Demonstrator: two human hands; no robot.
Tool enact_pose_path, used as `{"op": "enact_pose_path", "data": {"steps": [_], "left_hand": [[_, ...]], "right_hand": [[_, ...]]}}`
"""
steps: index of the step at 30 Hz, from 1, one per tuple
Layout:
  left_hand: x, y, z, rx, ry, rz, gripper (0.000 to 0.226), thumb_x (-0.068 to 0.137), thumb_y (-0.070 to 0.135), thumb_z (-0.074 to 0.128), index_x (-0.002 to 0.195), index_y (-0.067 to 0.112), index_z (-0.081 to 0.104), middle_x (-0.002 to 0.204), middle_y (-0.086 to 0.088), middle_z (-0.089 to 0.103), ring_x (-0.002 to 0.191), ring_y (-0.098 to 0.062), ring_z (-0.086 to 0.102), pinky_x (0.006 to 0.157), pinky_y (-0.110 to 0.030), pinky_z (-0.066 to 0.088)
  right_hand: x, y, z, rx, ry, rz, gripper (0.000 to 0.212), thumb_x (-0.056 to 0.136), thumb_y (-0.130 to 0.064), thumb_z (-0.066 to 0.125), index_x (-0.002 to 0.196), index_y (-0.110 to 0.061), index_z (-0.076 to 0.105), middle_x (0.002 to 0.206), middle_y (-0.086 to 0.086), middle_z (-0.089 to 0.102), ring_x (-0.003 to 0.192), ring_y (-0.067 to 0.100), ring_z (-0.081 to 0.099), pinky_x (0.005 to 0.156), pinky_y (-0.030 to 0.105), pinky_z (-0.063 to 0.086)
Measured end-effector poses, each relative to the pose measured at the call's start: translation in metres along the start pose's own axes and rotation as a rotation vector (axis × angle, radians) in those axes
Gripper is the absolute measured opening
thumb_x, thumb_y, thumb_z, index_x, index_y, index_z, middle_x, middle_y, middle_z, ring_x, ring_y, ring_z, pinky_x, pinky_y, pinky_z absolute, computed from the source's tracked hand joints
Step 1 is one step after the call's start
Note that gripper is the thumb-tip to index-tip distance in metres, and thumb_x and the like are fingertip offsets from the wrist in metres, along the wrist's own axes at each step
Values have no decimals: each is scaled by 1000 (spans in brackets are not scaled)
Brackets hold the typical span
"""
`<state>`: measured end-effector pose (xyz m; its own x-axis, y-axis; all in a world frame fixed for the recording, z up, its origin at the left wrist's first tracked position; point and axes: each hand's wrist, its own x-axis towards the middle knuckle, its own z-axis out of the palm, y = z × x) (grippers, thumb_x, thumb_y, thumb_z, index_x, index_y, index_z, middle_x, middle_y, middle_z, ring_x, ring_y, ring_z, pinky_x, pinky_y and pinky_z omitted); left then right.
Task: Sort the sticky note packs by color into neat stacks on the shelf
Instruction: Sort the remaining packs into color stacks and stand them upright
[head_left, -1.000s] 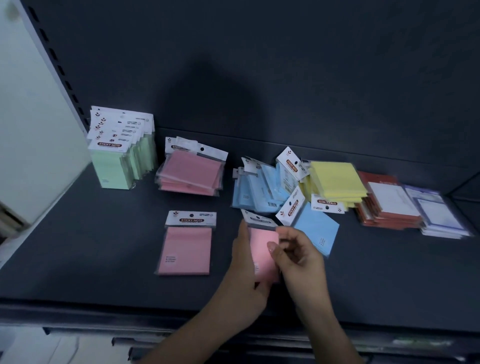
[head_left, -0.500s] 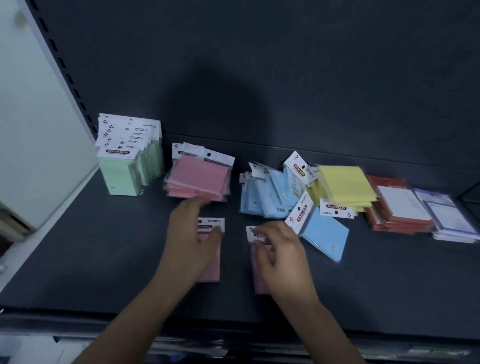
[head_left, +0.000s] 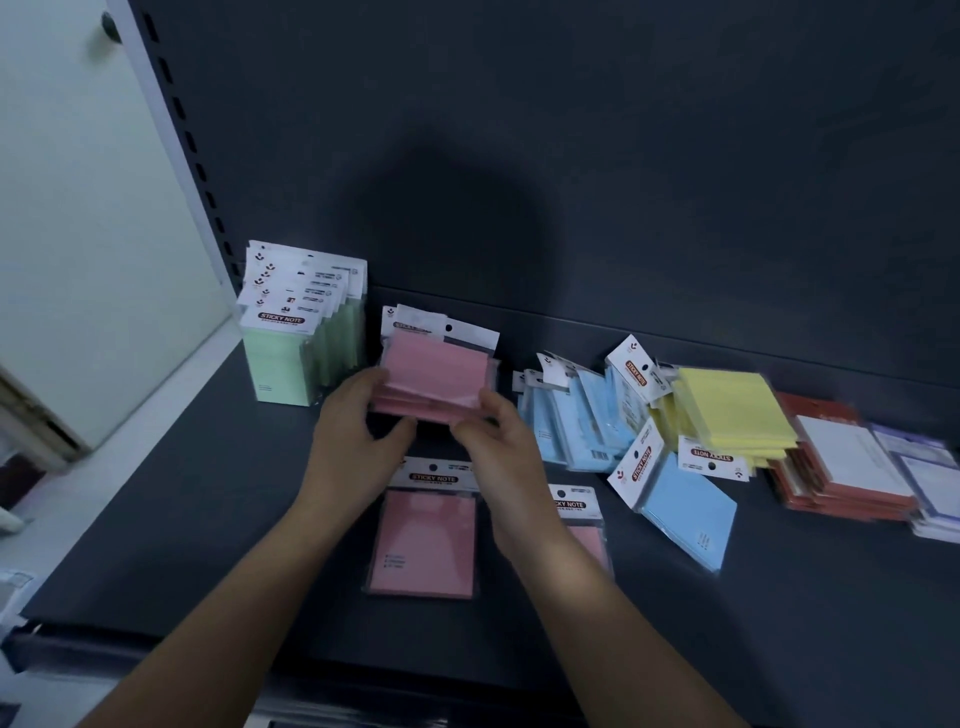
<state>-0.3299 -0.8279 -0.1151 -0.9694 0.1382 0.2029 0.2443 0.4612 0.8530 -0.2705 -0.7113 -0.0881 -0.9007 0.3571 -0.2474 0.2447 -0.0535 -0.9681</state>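
Evidently both hands are on the pink stack (head_left: 439, 376): the left hand (head_left: 358, 431) and the right hand (head_left: 493, 441) each keep a curled grip on a near corner. Two loose pink packs lie flat on the shelf (head_left: 208, 519) just in front of that stack. The first pack (head_left: 423, 540) is directly below it with its long axis and header pointing at it, and the second pack (head_left: 584, 530) is to the right, half under the right forearm. The left hand seems nearer to the first. One green stack (head_left: 291, 358) stands to the left of the pink stack, and one blue pile (head_left: 571, 415) lies to its right.

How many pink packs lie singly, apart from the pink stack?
2. One pink pack lies flat front centre; the other pink pack lies right of it, partly hidden under the right forearm.
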Motion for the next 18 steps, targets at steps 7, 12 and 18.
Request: {"op": "enact_pose_path", "data": {"steps": [7,12,18], "left_hand": [[-4,11,0,-585,346,-314,15,83,11,67,83,19,54,80,2,51,73,-9,49,63,-8,43],[-17,34,-6,-758,423,-206,33,82,-8,60,83,23,48,83,6,54,71,0,57,67,-15,50],[-59,50,4,-351,202,228,27,77,3,67,93,24,67,94,8,69,89,-4,65,76,-15,51]], "right_hand": [[-13,11,5,402,63,71,25,87,-8,59,110,-18,57,110,2,63,101,10,59,91,21,44],[-22,20,6,549,-20,93,22,85,-7,62,105,-15,61,103,8,68,97,19,63,94,31,47],[-22,17,-3,781,-395,162,73,70,-42,77,128,-7,51,122,14,60,113,26,56,102,45,38]]}}
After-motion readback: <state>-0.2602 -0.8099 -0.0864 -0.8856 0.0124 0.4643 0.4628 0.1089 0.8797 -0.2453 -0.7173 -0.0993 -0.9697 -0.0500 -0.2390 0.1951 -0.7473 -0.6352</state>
